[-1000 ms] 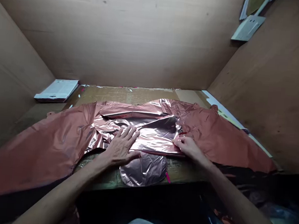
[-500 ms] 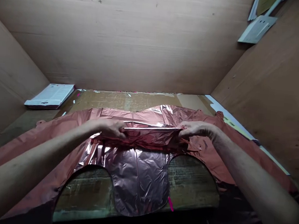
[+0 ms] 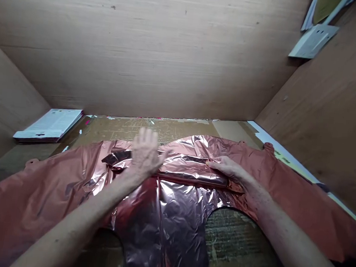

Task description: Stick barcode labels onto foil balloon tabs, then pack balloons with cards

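Pink foil balloon (image 3: 171, 207) flat, crinkled, top folded.

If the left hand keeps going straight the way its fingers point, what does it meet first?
The left hand points away over the foil balloon. Past the foil's far edge comes bare cardboard table, then likely the wooden back wall; depth is unclear.

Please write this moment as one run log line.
left hand: flat on foil balloon | right hand: pressing folded edge | surface: cardboard table
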